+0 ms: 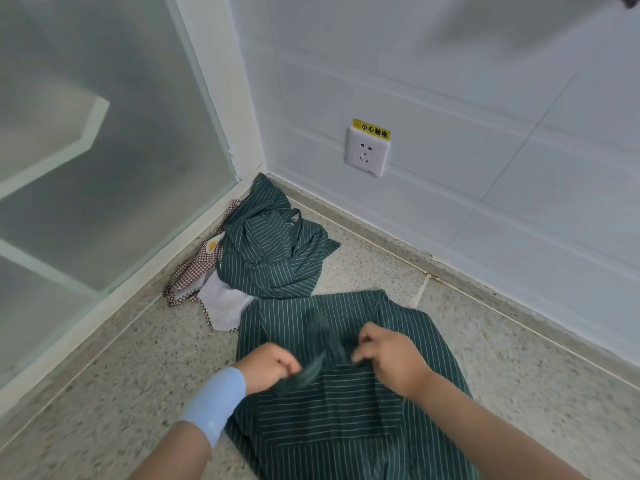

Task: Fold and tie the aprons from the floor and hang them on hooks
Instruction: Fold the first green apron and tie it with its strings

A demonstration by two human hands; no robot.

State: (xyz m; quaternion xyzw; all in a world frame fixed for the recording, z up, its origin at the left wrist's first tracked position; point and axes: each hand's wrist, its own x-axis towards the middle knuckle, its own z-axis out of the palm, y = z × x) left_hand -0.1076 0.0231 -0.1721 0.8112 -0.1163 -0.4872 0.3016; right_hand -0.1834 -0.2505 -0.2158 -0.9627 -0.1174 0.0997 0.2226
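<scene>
A dark green apron with thin white stripes (346, 420) lies folded flat on the speckled floor in front of me. Over its middle, my left hand (268, 368) grips a green strap (311, 367), which is blurred by motion. My right hand (391, 358) pinches another part of the strap a little to the right. Behind this apron, a second green striped apron (273, 251) lies crumpled in the corner. A brown checked apron (194, 275) with a grey lining lies partly under it, to the left.
A white tiled wall with a power socket (367, 152) and a yellow warning label runs along the right. A frosted glass partition (104, 168) in a white frame closes off the left. Bare speckled floor (114, 375) lies to both sides of the folded apron.
</scene>
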